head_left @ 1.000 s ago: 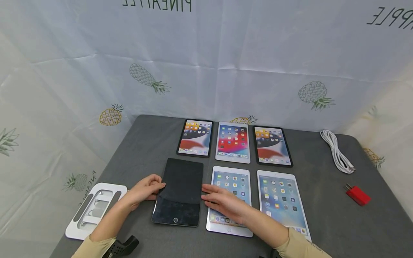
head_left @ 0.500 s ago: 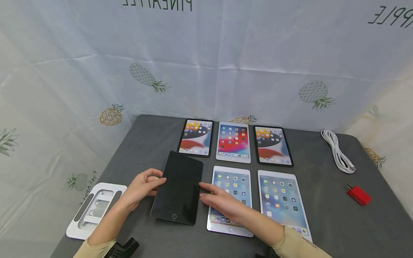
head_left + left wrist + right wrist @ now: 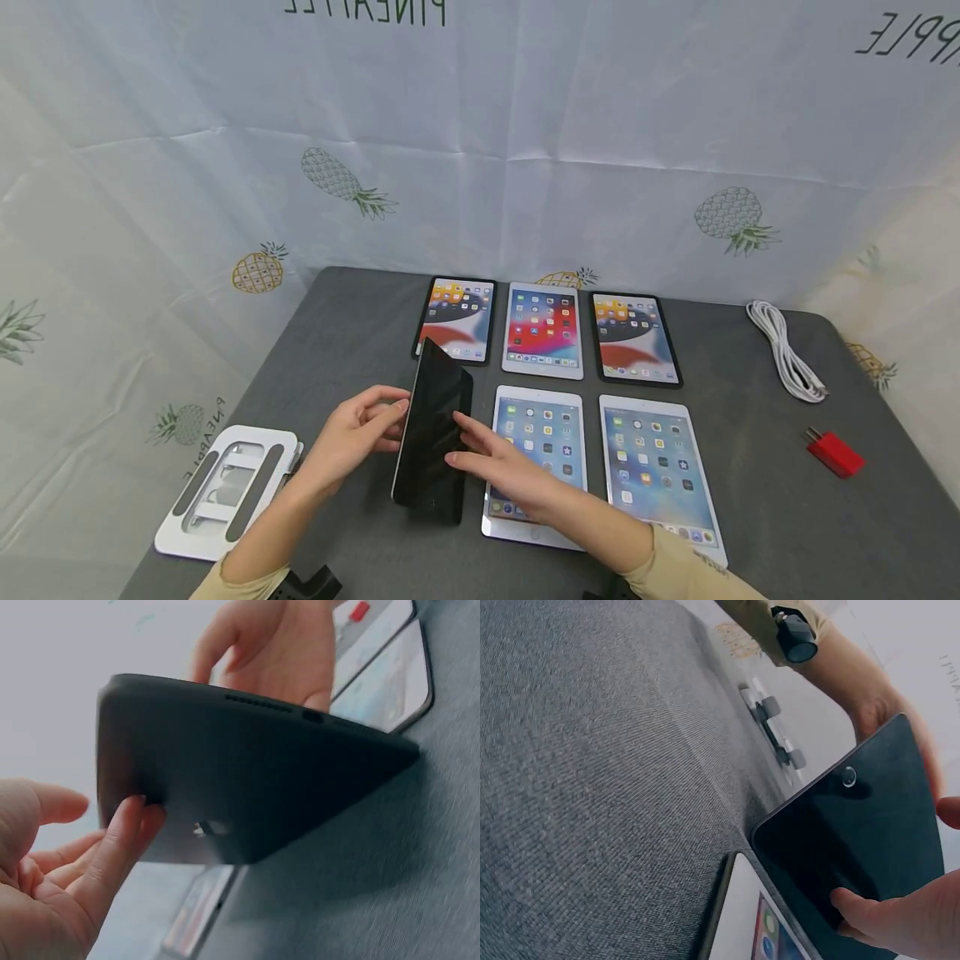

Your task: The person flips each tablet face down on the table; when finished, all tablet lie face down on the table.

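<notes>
Tilted steeper than ½ s ago, the black tablet [image 3: 429, 429] stands betw. our hands w/ its left side lifted, its right long edge down on the grey table [image 3: 757, 483]. Our L hand [image 3: 356, 437] grips nothing: fingertips touch the tablet's back, thumb off the edge, prob. propping it. Our R hand [image 3: 506, 471] isn't clenched either; extended fingers meet the dark screen (a brace, we'd say, rather than a hold). Left of our L hand, apart, lies a white slotted frame [image 3: 219, 510]. Beneath our R hand is one white tablet [image 3: 536, 433]; right of that, a second white tablet [image 3: 660, 467], presumably lined up so both screens show. Well right of our R hand: red plug [image 3: 835, 454]. Ahead: three lit tablets [image 3: 542, 329]; far right, white cable [image 3: 783, 354].
</notes>
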{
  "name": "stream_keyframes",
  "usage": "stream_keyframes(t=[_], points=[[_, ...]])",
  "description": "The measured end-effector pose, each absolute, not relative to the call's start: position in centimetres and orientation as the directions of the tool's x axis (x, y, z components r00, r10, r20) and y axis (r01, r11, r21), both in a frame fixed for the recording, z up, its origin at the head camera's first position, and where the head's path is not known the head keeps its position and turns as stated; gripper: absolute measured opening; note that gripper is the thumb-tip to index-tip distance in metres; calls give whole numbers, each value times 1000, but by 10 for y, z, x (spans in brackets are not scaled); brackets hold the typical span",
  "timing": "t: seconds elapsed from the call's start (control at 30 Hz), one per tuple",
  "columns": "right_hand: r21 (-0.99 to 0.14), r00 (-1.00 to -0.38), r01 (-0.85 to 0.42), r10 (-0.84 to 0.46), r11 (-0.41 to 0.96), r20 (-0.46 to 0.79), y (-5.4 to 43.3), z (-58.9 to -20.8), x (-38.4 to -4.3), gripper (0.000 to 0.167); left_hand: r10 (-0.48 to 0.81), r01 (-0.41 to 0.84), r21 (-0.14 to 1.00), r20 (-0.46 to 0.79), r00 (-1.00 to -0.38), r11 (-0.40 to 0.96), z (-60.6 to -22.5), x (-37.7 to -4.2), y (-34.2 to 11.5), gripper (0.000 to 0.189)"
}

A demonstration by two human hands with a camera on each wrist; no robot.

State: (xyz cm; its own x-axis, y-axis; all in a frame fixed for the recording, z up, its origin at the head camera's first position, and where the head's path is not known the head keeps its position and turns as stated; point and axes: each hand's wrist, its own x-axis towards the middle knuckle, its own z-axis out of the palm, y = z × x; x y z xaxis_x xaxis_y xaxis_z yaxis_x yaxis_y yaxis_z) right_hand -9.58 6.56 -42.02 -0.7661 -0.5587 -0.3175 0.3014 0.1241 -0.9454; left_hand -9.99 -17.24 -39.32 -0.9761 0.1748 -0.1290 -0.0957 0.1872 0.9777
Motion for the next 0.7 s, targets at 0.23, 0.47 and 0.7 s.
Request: stream_keyframes(t=[0.23,0.47,0.7], points=[[-931,-761,362,-560,52,-328,69,-411,-98,73,305,-69,989,-105,-946,128,-398,-100,-156,40],[-926,-763,377,-555,32,-330,70,-404,-97,76,385,-86,991,-120,-915,103,-405,-99,-148,43],[-922,-772,386,-543,10,-329,70,-398,-96,76,440,-74,989,-125,-889,131,-411,-97,-142,45]])
